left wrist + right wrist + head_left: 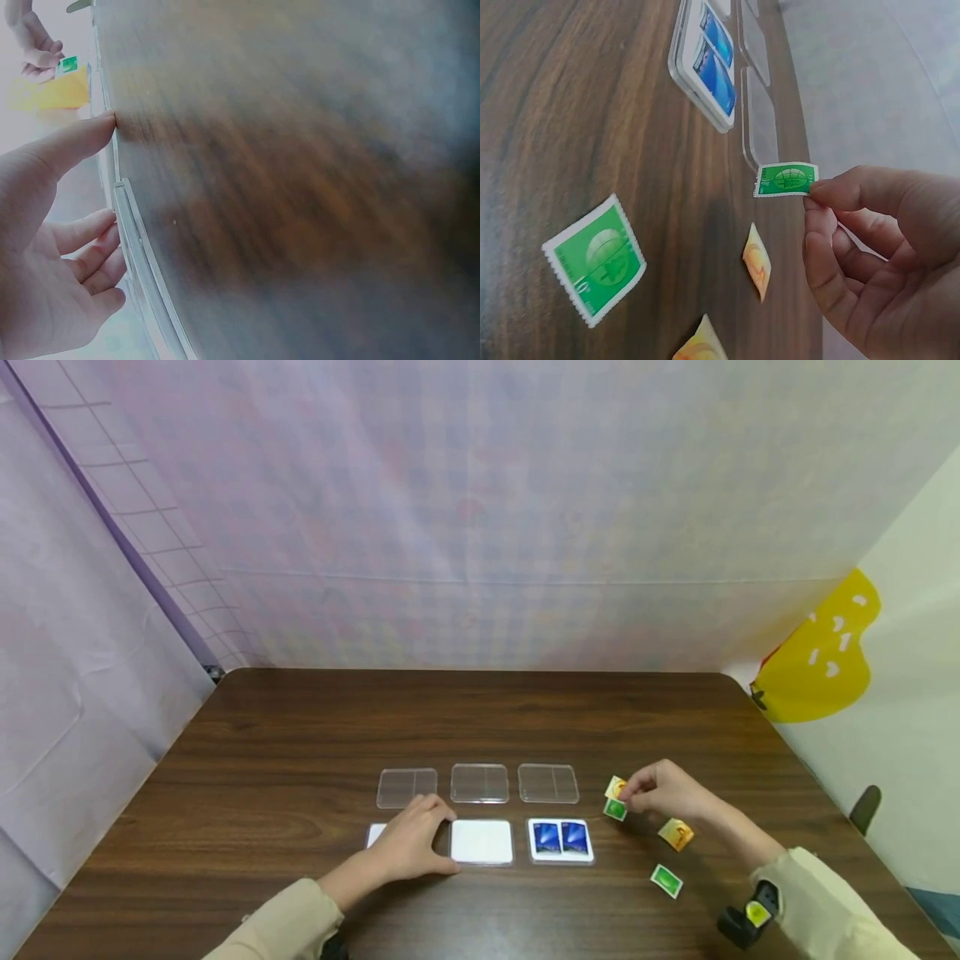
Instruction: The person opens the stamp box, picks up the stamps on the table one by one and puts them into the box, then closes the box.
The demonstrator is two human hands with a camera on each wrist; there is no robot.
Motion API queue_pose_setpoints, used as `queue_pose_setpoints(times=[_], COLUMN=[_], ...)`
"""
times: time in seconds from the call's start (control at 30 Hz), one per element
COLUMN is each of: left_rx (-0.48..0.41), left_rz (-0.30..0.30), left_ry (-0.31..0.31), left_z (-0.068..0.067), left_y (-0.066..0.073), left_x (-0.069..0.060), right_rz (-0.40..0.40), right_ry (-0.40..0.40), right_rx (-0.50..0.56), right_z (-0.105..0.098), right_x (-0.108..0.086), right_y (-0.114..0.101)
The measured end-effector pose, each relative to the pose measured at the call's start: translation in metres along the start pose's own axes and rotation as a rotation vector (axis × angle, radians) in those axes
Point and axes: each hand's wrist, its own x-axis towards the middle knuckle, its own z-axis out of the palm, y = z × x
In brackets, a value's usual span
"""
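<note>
My right hand [667, 789] pinches a green stamp [787, 180] by one edge between thumb and fingertips, above the table. Beneath and beside it lie two yellow-orange stamps, one farther off [615, 787] and one nearer [677, 834]. A second green stamp [596, 259] lies flat close by. With thumb and fingers spread apart, my left hand [412, 843] rests at the left end of the middle clear case with a white insert [482, 842]. It partly hides another white-lined case [375, 833]. To the right, a case [561, 842] holds two blue stamps side by side.
Three clear lids lie in a row behind the cases: left [405, 787], middle [480, 783] and right [548, 783]. The brown wooden table [262, 735] ends at a pale hanging cloth [480, 527]. A yellow cut-out shape [821, 652] is at the right.
</note>
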Motion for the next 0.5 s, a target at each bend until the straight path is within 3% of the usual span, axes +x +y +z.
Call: queue_pose_setpoints(times=[0.5], left_rx=[0.001], left_rz=[0.0], left_ry=[-0.002], left_z=[0.001], left_y=[-0.001], left_x=[0.0], right_rz=[-0.071], right_ry=[-0.042], right_rx=[-0.107], right_z=[0.006], right_x=[0.01], right_y=[-0.025])
